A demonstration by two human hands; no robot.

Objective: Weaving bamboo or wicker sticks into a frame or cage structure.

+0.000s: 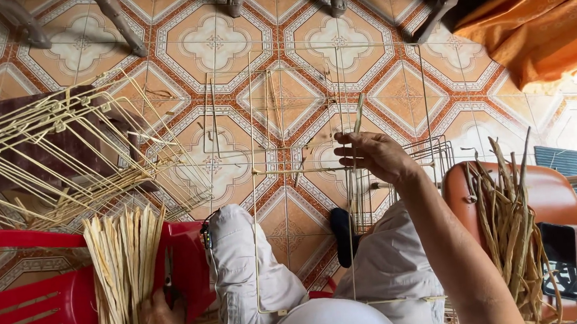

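The right hand (372,155) is shown raised over the knees, its fingers (346,152) curled and pinched around a thin pale green strip of dried plant fibre (359,113), which stands almost upright and projects above the hand. The strip is held against the pale thin-wire rectangular frame (256,184), whose vertical rods rise in front of the body and whose horizontal bar passes just left of the hand; the lower rods are rested on the lap, between the legs clad in light grey trousers (242,267). The left hand (159,321) is seen low at the left, closed on the lower end of a bundle of flat straw-coloured fibre strips (126,261), which is laid over the red plastic chair (28,309) beside the left leg. A stack of cream-coloured wire frames (58,158) is seen beyond that chair, on the floor. To the right of the right forearm, a loose bunch of darker olive-brown dried strips (509,221) is draped over an orange-brown moulded chair (554,191), well apart from the hand. Everything is set on a patterned orange and cream tiled floor (213,45).
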